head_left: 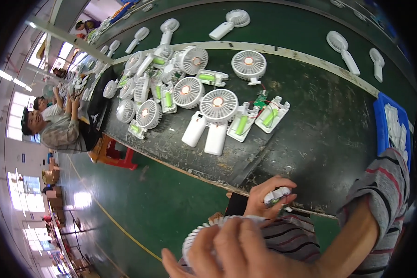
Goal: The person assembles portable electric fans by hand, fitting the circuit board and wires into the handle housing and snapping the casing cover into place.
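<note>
My right hand (pixel 236 248) reaches in from the lower right, its fingers curved over the ribbed round head of a white handheld fan (pixel 193 237). Farther from me, my left hand (pixel 264 197) is closed around a white plastic fan handle (pixel 277 196), with a bit of green in it. My right hand hides the stretch between head and handle, so I cannot tell whether they are joined. Both hands are at the bench's near edge. On the bench, two open handle shells with green batteries (pixel 269 118) lie wired to a small green circuit board (pixel 261 97).
Several white fans (pixel 188 92) crowd the left of the dark, scuffed workbench (pixel 319 139). A blue bin (pixel 381 121) of white parts stands at right. More fans (pixel 339 42) lie on the green belt (pixel 292 23) beyond the pale rail. Co-workers (pixel 62 132) and a red stool (pixel 120 157) are at left.
</note>
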`<state>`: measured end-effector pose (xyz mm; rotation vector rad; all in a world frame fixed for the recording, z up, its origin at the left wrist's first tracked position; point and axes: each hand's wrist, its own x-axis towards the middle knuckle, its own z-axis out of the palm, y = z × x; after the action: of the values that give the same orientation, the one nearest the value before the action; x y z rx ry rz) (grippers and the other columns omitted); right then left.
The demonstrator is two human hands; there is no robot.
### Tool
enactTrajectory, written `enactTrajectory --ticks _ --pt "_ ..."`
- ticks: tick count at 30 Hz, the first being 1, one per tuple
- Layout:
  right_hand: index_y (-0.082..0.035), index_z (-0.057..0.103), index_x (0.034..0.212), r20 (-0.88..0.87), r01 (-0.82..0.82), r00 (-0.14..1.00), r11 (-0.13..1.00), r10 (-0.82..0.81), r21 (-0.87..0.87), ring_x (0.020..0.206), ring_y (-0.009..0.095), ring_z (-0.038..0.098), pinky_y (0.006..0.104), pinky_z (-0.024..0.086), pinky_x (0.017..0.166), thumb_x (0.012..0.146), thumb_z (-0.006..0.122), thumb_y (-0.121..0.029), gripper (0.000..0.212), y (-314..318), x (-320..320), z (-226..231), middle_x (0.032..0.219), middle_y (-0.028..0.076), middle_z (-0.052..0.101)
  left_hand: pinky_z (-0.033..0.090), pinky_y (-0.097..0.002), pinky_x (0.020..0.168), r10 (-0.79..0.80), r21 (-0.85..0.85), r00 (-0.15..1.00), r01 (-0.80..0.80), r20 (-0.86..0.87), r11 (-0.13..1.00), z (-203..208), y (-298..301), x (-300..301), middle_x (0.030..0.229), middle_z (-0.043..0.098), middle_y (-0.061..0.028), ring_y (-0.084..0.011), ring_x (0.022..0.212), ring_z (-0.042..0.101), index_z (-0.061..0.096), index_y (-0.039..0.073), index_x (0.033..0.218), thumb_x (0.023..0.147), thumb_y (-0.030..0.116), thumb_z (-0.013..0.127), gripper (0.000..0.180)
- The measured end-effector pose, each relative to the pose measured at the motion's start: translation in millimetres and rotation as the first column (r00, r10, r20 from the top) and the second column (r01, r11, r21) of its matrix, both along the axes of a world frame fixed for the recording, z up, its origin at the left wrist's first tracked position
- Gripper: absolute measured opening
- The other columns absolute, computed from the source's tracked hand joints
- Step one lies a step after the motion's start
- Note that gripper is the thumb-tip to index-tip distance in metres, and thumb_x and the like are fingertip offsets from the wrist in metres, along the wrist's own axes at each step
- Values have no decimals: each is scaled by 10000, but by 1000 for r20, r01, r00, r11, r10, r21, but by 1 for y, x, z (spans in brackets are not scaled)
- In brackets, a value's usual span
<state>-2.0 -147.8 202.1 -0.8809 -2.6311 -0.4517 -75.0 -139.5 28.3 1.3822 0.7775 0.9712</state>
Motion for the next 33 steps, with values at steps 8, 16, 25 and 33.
enactTrajectory --ticks 8,16,25,33 --pt "-92 554 1056 372 461 836 885 -404 -73 662 239 567 364 491 557 787 642 -288 344 -12 -9 -86 761 132 563 478 -274 615 149 56 974 -161 168 985 -31 10 -24 791 624 -100 -177 675 592 616 19 908 821 207 632 208" --pt "-94 524 867 773 378 312 818 -553 432 628 177 551 325 466 593 721 674 -222 245 -15 -20 -150 689 89 550 488 -304 606 271 -57 921 -266 280 962 -13 12 -3 755 607 -111 -191 636 578 573 13 892 794 176 658 209" --pt "-133 498 642 714 297 -221 651 -665 698 625 105 519 237 415 705 661 743 -78 251 10 -102 -145 600 -23 516 489 -325 580 400 196 854 -478 332 856 18 9 -38 712 572 -108 -203 592 558 505 16 916 759 64 674 236" --pt "-108 426 789 680 451 101 643 -726 619 547 149 436 295 405 621 721 640 -265 274 32 -98 -88 687 17 444 546 -390 783 958 110 141 -979 -249 172 178 -17 -54 873 603 -90 -216 856 617 610 73 871 705 74 605 165"
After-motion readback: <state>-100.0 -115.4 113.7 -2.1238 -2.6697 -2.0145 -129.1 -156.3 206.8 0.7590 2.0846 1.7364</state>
